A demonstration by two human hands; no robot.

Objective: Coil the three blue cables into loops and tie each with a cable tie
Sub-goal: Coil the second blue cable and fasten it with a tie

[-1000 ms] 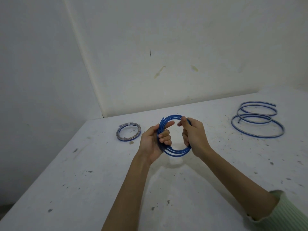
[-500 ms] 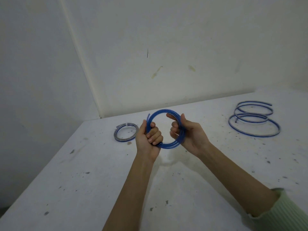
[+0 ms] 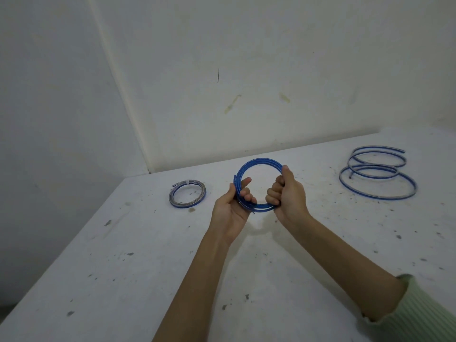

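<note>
Am seeing both hands holding blue cable coil [image 3: 256, 162] above counter [image 3: 148, 267]. Left hand [image 3: 232, 208] gripping coil's left side, right hand [image 3: 287, 193] gripping right side. Tied coil [image 3: 187, 196] lying left; loose cable [image 3: 377, 175] lying far right.

Three blue cables. Held cable [image 3: 256, 162]: wound into a tight upright multi-turn loop, above the tabletop [image 3: 123, 267], gripped on its left side by the left hand [image 3: 232, 208] and on its right by the right hand [image 3: 287, 193]; one free end sticks up at the left. Tied coil [image 3: 187, 196]: small, flat, lying to the left, white cable tie [image 3: 188, 181] at its far edge. Loose cable [image 3: 377, 175]: sprawling open spirals, far right, untied.
</note>
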